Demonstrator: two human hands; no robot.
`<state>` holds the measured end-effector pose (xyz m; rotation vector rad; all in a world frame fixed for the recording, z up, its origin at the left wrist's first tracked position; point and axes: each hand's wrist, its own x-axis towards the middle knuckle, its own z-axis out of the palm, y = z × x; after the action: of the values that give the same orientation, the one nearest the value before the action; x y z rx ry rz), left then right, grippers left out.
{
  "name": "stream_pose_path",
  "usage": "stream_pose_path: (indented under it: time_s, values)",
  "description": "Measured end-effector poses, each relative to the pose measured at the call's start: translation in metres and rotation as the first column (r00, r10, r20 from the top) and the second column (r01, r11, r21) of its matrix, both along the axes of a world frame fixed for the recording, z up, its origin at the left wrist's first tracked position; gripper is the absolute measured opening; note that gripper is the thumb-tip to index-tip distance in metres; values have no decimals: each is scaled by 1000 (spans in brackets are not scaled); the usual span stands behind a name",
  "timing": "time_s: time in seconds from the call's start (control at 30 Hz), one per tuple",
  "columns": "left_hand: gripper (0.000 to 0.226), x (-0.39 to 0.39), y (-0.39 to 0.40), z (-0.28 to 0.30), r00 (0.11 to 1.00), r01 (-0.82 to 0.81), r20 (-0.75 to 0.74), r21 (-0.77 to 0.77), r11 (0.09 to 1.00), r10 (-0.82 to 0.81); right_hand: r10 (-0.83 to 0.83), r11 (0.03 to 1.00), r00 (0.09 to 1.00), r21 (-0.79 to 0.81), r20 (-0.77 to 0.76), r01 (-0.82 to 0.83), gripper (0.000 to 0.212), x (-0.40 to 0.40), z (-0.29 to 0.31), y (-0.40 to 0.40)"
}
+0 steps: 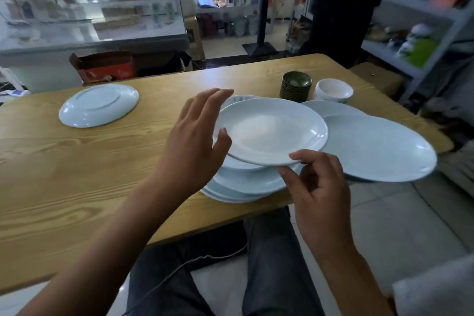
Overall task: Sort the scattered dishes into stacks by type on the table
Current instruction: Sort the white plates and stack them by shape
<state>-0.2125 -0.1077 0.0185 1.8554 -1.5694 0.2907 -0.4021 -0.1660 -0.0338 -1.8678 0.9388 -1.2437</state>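
My right hand (pixel 318 185) pinches the near rim of a small white plate (pixel 272 131), which hovers tilted above a stack of white plates (pixel 238 187) at the table's front edge. At that plate's left rim my left hand (pixel 197 136) has its fingers straight and the thumb close to the edge. A large oval white plate (pixel 379 149) lies to the right, overhanging the table. Another white plate (pixel 98 105) lies upside down at the far left. A stack of dark small dishes (pixel 296 86) and a stack of white bowls (pixel 333 90) stand at the back right.
The wooden table (pixel 77 174) stretches to the left. A red cardboard box (pixel 105 65) sits behind the table, with a glass counter (pixel 89 20) beyond it. Shelves (pixel 415 41) stand at the right. My legs show under the front edge.
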Motion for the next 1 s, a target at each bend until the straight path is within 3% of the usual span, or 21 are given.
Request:
stream_pose_path:
  time_s: [0.2, 0.47, 0.6, 0.77, 1.0]
  values:
    - [55, -9, -11, -10, 1000, 18, -13, 22, 1000, -17, 10, 1000, 999, 14, -30, -10, 23, -6, -18, 2]
    - [48, -15, -14, -22, 997, 74, -34, 73, 995, -72, -63, 990, 978, -136, -200, 36, 30, -14, -40, 1]
    - [48, -16, -14, -23, 996, 89, -31, 59, 994, -88, -83, 979, 963, -203, -257, 30, 37, -19, -31, 2]
    - [52, -11, -13, -22, 998, 70, 2, 34, 997, -70, -108, 962, 969, -268, -221, 46, 39, -14, -13, 12]
    - [49, 12, 6, -15, 1000, 12, -12, -31, 999, -13, -96, 935, 950, -353, -297, -16, 40, 33, 18, 14]
